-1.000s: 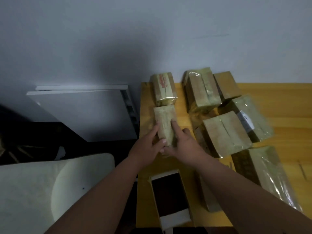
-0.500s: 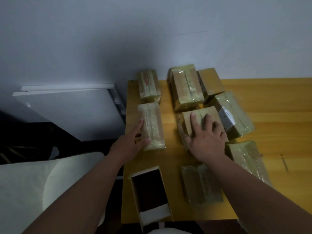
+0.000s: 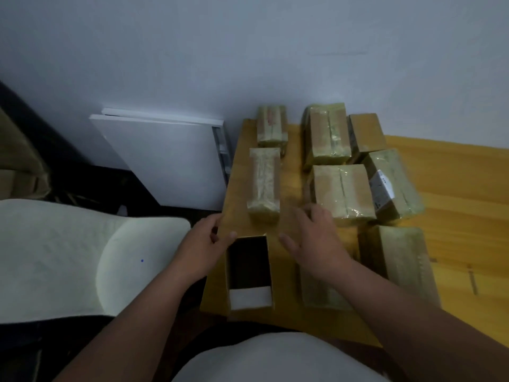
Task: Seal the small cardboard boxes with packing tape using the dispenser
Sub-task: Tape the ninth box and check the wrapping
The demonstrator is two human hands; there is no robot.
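- The open box (image 3: 249,271) sits at the near-left edge of the bench (image 3: 454,230), its top unsealed and its dark inside showing; this is the landmark.
- Left hand (image 3: 205,248) is at the far-left corner of the open box, fingers loosely curled with the thumb at the rim; whether it grips the wall I cannot tell.
- Right hand (image 3: 311,241) hovers just right of the open box, fingers spread and holding nothing.
- Beyond the open box lies a taped narrow box (image 3: 264,184); further right and beyond it, more wrapped boxes are clustered.
- No dispenser is in view.
- Risk: the open box sits close to the bench edge, so a nudge from the left hand could tip it off.
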